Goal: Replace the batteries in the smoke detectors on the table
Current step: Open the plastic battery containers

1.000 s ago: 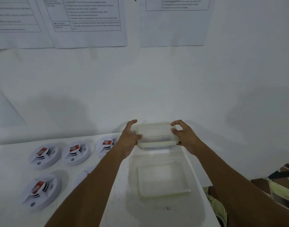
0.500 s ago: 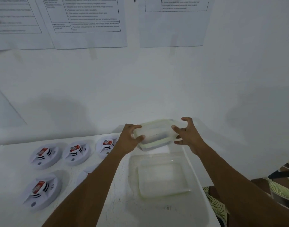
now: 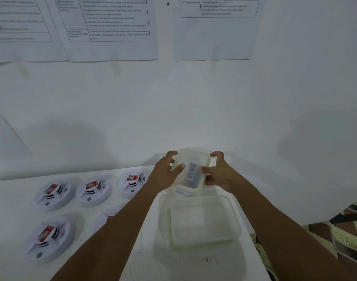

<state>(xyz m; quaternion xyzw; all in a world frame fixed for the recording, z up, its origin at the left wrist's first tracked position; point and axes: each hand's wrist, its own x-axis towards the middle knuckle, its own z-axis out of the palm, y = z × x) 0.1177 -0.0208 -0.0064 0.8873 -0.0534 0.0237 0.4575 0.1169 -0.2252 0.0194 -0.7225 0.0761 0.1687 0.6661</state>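
Several white round smoke detectors lie on the white table, each with a red battery on top: one at the near left, others in a back row, one partly hidden under my left forearm. My left hand and my right hand hold a small clear lidded plastic box by its sides, tilted toward me above the table's far right. Dark shapes show through the lid.
A larger clear plastic container without a lid stands on the table below the held box. Printed sheets hang on the white wall behind. The table's right edge is close, with patterned cloth beyond it.
The small box went from level to tilted, its lid now facing me. Both hands shifted around it; the right hand, briefly loose, grips its side again.
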